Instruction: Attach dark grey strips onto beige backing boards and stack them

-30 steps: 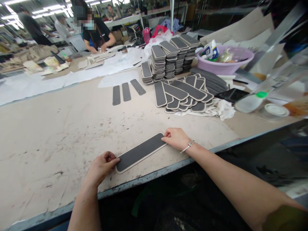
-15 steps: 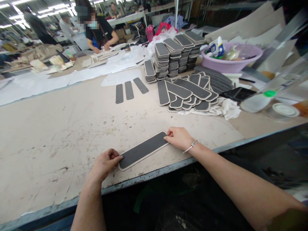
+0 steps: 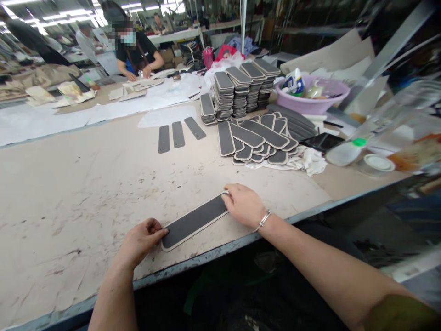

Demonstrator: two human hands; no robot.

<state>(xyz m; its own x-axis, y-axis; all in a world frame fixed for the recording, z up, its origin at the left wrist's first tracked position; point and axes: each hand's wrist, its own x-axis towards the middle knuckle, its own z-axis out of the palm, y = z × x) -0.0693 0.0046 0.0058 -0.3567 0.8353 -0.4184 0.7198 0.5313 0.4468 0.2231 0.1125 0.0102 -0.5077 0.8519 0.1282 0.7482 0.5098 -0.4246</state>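
A long dark grey panel (image 3: 195,220) with rounded corners and a pale border lies slantwise near the table's front edge. Its near left end is pinched between the thumb and fingers of my left hand (image 3: 143,239). At the far right end, my right hand (image 3: 243,204), with a bracelet at the wrist, grips the panel, thumb on top; the other fingers partly hide that corner. Beyond the hands, a loose pile of similar bordered panels (image 3: 255,138) lies on the table. Three plain dark strips (image 3: 178,134) are set out left of it.
Tall stacks of bordered panels (image 3: 237,89) stand behind the loose pile. To the right are a purple basin (image 3: 312,103), a phone (image 3: 322,142), a bottle with a green cap (image 3: 344,151) and a round tub (image 3: 377,164). A person wearing a mask (image 3: 139,55) works across the table.
The camera view has shifted, moving the scene slightly left. My right hand has come further over the panel's right end, while my left hand keeps its pinch.
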